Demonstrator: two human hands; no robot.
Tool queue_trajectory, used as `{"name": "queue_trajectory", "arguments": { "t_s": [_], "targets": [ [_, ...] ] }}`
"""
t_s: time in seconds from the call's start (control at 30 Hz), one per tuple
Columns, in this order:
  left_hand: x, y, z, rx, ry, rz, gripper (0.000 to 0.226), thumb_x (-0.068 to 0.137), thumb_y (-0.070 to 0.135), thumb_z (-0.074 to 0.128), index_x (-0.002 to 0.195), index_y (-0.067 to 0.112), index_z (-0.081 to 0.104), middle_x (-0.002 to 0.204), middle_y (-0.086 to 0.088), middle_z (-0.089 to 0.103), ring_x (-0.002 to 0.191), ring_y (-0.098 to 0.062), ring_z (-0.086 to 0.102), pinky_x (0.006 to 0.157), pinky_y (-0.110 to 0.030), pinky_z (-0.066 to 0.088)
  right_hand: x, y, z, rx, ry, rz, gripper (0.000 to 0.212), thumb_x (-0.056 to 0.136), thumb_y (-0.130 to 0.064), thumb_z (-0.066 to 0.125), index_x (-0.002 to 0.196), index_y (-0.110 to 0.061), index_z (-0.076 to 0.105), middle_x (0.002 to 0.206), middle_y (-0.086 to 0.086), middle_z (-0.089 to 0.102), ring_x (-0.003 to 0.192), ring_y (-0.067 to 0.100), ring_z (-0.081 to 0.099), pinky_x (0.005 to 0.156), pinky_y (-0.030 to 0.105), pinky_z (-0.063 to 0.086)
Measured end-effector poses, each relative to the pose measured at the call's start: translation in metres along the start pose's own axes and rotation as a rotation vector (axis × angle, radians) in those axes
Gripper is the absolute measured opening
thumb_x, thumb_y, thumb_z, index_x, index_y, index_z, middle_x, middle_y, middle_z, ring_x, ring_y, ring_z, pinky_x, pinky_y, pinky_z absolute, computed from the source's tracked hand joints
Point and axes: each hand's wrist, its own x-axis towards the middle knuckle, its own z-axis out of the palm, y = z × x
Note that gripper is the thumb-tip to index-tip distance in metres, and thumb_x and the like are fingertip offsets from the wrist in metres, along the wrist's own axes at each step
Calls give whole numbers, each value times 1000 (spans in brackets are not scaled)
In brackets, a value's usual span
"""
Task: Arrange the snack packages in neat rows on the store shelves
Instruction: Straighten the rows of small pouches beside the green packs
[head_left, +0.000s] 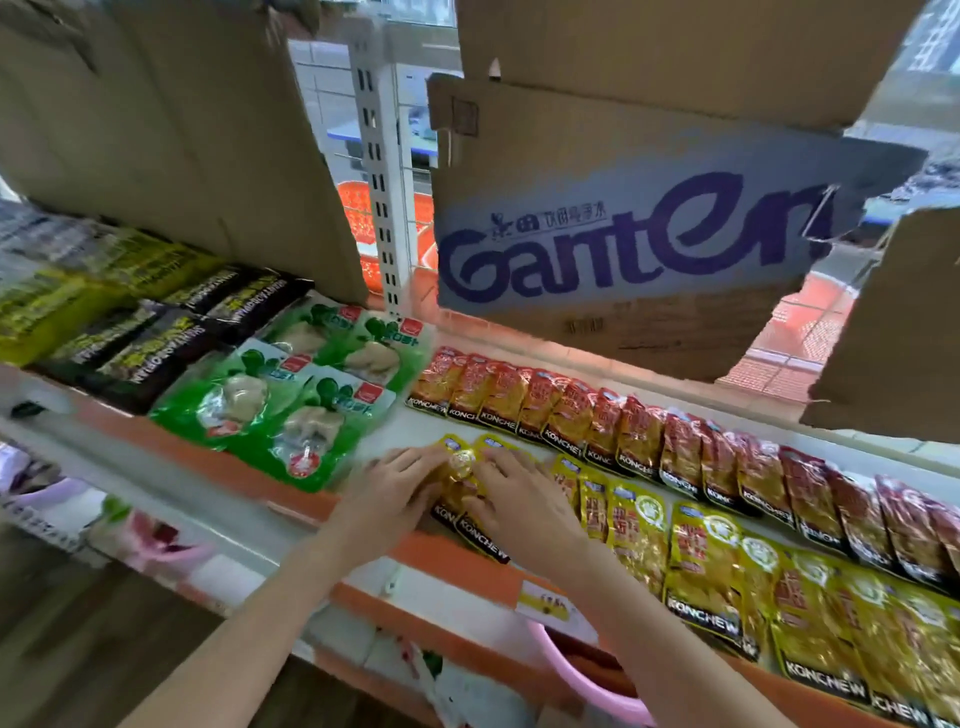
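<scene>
Left hand (397, 486), right hand (519, 499) flat, fingers straight, pressing yellow Konchew packets (460, 486) at yellow row's (701, 561) left end, likely squaring alignment.

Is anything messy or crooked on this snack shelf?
Yes. The yellow packets under both hands sit bunched and tilted at the left end of the front yellow row, apart from it. The red row behind looks tidy.

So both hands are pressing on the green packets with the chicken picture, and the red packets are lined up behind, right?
Not quite. In the head view the left hand and right hand rest on the yellow foil Konchew packets, not the green chicken packets further left. The red foil packets are indeed lined up behind.
</scene>
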Motion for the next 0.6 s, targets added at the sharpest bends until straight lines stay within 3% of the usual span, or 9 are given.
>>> {"name": "queue_trajectory", "arguments": {
  "t_s": [0.07, 0.13, 0.2, 0.27, 0.37, 0.43, 0.53, 0.6],
  "targets": [
    [2, -8, 0, 35, 21, 4, 50, 88, 41, 31, 125, 20, 57, 126, 6, 59, 113, -21, 55, 90, -41, 48, 6, -13, 8, -72, -20, 74, 63, 83, -57, 29, 127, -18, 54, 136, 2, 48, 126, 25, 45, 102, 45, 36],
    [2, -13, -1, 56, 28, -38, 51, 87, 43, 33, 122, 18, 60, 123, 4, 61, 111, -23, 57, 88, -42, 50, 9, -25, 12, -124, -5, 130, 75, 73, -63, 22, 124, -20, 57, 136, 2, 51, 125, 24, 47, 101, 48, 38],
    [3, -14, -3, 58, 62, -54, 48, 85, 41, 40, 118, 14, 62, 120, 0, 62, 111, -25, 55, 88, -43, 50, 10, -29, 16, -81, -91, 172, 71, 81, -63, 28, 135, -20, 44, 150, 0, 30, 139, 20, 24, 112, 45, 18],
    [6, -14, -8, 46, 54, -89, 42, 85, 36, 51, 118, 12, 59, 121, -2, 57, 114, -24, 47, 93, -39, 44, 11, -29, 15, -78, -99, 200, 64, 86, -58, 45, 136, -19, 37, 150, 0, 25, 140, 19, 17, 113, 41, 13],
    [12, -18, -11, 61, 45, -155, 45, 89, 41, 52, 123, 13, 50, 127, -7, 44, 121, -23, 35, 101, -30, 32, 15, -31, 6, -55, -122, 306, 67, 82, -63, 49, 132, -18, 38, 142, 7, 30, 134, 26, 25, 109, 42, 21],
    [13, -22, -10, 40, 76, -156, 46, 89, 43, 53, 122, 12, 50, 126, -9, 43, 121, -25, 36, 100, -31, 33, 22, -28, 0, 21, -128, 408, 57, 87, -61, 42, 124, -18, 44, 137, 10, 39, 128, 29, 33, 104, 41, 29],
    [8, -29, -7, -74, 166, 19, 38, 88, 39, 49, 110, 10, 60, 118, -8, 54, 114, -26, 47, 96, -37, 44, 32, -13, -7, 143, -107, 505, 49, 93, -52, 39, 126, -16, 46, 130, 11, 50, 120, 30, 42, 97, 40, 39],
    [5, -36, -5, -158, 144, 129, 36, 88, 33, 42, 109, 12, 62, 120, -3, 58, 115, -23, 50, 93, -39, 48, 35, -6, -9, 117, -167, 504, 59, 88, -52, 50, 134, -17, 40, 132, 9, 48, 123, 28, 41, 98, 42, 40]
  ]
}}
